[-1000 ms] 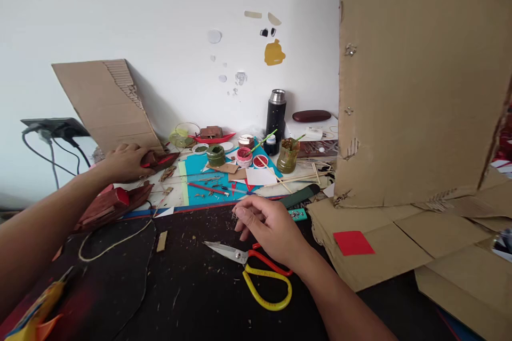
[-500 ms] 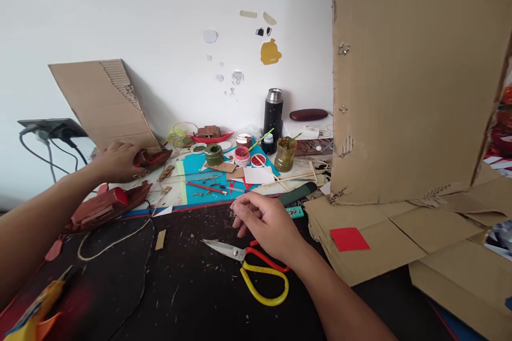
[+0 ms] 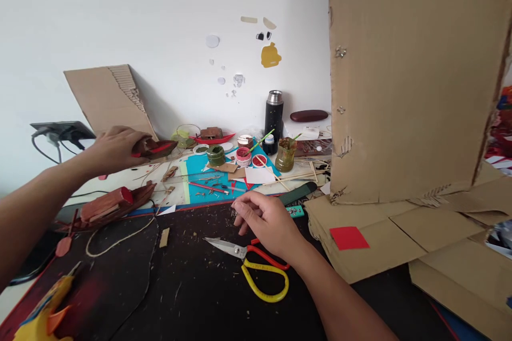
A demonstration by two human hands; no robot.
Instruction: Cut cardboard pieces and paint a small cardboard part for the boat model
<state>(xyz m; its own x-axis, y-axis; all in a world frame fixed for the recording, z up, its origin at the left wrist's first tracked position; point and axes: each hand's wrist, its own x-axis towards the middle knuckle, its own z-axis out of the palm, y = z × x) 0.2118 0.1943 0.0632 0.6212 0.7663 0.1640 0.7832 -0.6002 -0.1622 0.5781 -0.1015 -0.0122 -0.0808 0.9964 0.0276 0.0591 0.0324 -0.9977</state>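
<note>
At the left, my left hand (image 3: pixel 120 148) is closed around a small brown and red model boat (image 3: pixel 158 149), lifted above the table, its pointed end to the right. Below it lies a second brown model boat (image 3: pixel 112 205) with a red-ended round cabin. My right hand (image 3: pixel 260 216) rests on the dark mat (image 3: pixel 192 293), fingers loosely curled and apart, holding nothing. Just under that hand are scissors (image 3: pixel 228 246) with one yellow and one red handle, partly hidden by the wrist.
Paint jars (image 3: pixel 216 155), a black thermos (image 3: pixel 274 112) and a blue sheet (image 3: pixel 196 165) stand or lie at the back. A large cardboard panel (image 3: pixel 408 80) rises at right, with a red square (image 3: pixel 349 238) before it. A yellow glue gun-like tool (image 3: pixel 48 303) lies front left.
My left hand has raised the model boat from the table and moved slightly up. The view has shifted a little to the left. My right hand stays in place.
</note>
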